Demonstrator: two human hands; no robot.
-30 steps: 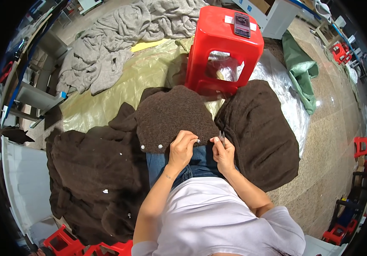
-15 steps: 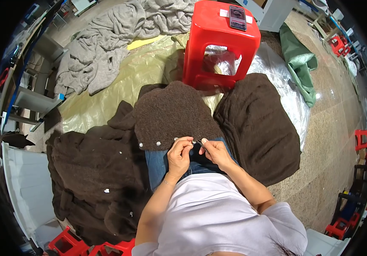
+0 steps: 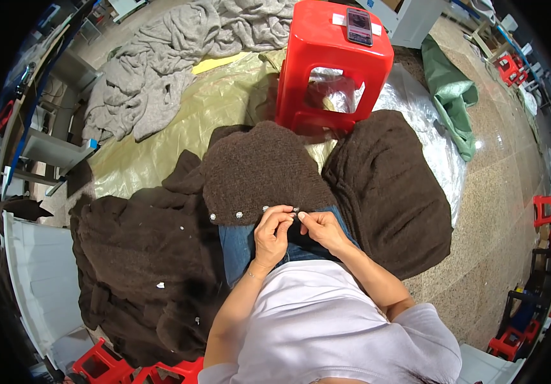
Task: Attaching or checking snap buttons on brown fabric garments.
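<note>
A dark brown knit garment (image 3: 262,166) lies across my lap, its near edge carrying a row of shiny buttons (image 3: 239,215). My left hand (image 3: 270,238) pinches that edge close to the rightmost button (image 3: 296,209). Just right of it, my right hand (image 3: 323,230) is closed, thumb and fingertips together at the same spot. Whatever the right fingers hold is too small and covered to make out. The fingertips of both hands nearly meet.
Brown knit piles lie on the left (image 3: 141,256) and right (image 3: 397,192). Ahead stands a red stool (image 3: 339,57) with a phone (image 3: 359,27) on top. Behind are a yellowish plastic sheet (image 3: 224,96) and a grey knit heap (image 3: 153,70).
A small dark tool showing at my right fingertips earlier can no longer be made out. The right fingers have shifted slightly, and the button by them shows more plainly.
</note>
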